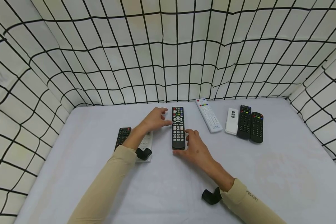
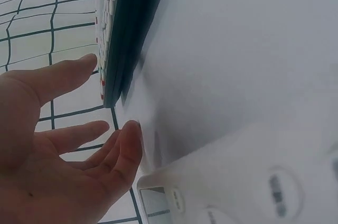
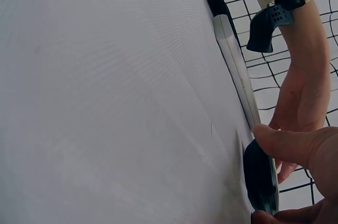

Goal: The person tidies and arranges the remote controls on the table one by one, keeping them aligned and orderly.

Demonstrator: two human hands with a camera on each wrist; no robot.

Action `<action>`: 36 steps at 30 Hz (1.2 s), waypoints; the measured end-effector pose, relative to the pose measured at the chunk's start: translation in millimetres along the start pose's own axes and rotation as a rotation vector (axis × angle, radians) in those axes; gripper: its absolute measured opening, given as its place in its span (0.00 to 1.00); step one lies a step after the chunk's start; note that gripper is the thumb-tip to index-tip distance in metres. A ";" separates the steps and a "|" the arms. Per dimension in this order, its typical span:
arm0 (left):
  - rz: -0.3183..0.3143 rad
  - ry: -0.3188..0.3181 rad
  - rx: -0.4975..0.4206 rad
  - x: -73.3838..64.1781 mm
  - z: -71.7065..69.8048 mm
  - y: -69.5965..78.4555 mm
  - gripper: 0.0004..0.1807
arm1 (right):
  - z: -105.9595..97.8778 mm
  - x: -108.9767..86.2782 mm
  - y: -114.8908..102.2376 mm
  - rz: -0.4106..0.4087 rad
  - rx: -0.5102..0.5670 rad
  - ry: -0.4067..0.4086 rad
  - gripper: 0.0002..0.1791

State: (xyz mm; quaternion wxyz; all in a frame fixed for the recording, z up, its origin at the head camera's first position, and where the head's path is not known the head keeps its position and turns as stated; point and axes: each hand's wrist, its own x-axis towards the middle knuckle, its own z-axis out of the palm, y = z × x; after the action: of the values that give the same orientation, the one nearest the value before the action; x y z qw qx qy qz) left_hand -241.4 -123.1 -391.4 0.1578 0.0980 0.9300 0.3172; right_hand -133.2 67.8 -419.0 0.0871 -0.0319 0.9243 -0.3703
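Observation:
A black remote control (image 1: 178,137) with pale keys and a few coloured ones lies lengthwise on the white table. My right hand (image 1: 197,151) grips its near end, thumb at the near left corner and fingers along the right side. In the right wrist view, that dark end (image 3: 260,176) shows between thumb and fingers. My left hand (image 1: 154,119) is by the far left side, its thumb tip right at the remote's edge and the other fingers spread loosely. Partly hidden under my left forearm are a white remote (image 1: 147,141) and another black remote (image 1: 123,134).
Right of centre lie a long white remote (image 1: 209,115), a small white remote (image 1: 231,122) and two black remotes (image 1: 244,122) side by side. White sheets with black netting (image 1: 177,43) rise behind the table (image 1: 168,193) and at both sides. Black wrist mounts (image 1: 211,196) hang below the sleeves.

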 end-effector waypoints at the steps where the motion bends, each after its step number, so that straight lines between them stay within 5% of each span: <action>1: -0.001 -0.003 0.001 1.1 0.6 0.2 0.42 | -0.1 0.3 0.1 0.002 -0.002 -0.001 0.50; 14: -0.022 -0.063 -0.014 11.3 4.2 1.4 0.48 | -1.6 2.8 3.6 0.007 0.012 -0.026 0.45; 23: -0.038 -0.128 -0.130 13.2 -1.4 1.9 0.55 | -5.1 4.6 5.6 0.007 0.002 -0.055 0.44; 36: -0.020 -0.192 -0.120 17.8 -4.9 4.6 0.54 | -7.2 6.4 10.2 -0.009 0.012 -0.072 0.43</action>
State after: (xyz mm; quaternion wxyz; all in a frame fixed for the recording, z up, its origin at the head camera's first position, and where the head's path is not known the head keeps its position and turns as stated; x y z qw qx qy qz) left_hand -259.3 -117.2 -388.9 0.2549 0.1089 0.8908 0.3601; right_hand -140.8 79.3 -421.8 0.1190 -0.0489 0.9181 -0.3750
